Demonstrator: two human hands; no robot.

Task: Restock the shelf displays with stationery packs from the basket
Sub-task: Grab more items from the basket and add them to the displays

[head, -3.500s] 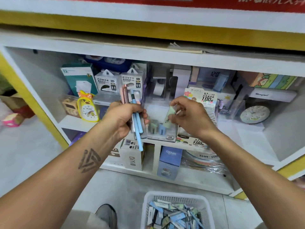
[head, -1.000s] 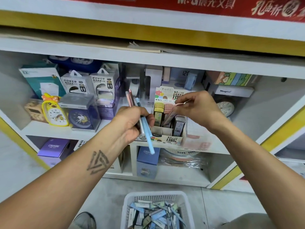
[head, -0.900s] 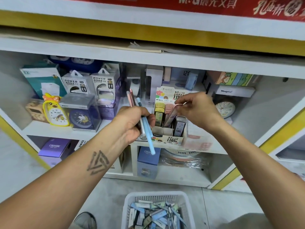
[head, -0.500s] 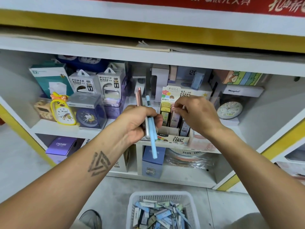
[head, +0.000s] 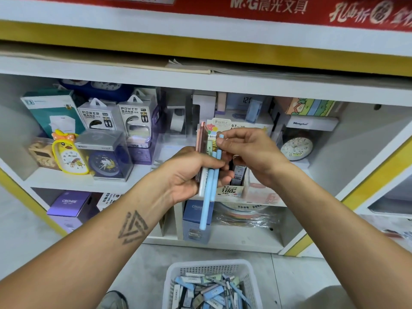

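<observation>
While my left hand (head: pixel 189 175) gripped the packs (head: pixel 206 175) before the display box (head: pixel 231 190), my right hand (head: pixel 249 150) pinched one blue tube's (head: pixel 219 152) top (light, stiff, probably slippery; better held mid-length).

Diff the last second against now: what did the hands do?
The right hand came back from the lead refill display box, where it had been slotting in a pink pack, and now pinches the top of a blue pack in the bundle. The left hand still grips the bundle of packs, now raised in front of the box. The basket stays on the floor.
</observation>
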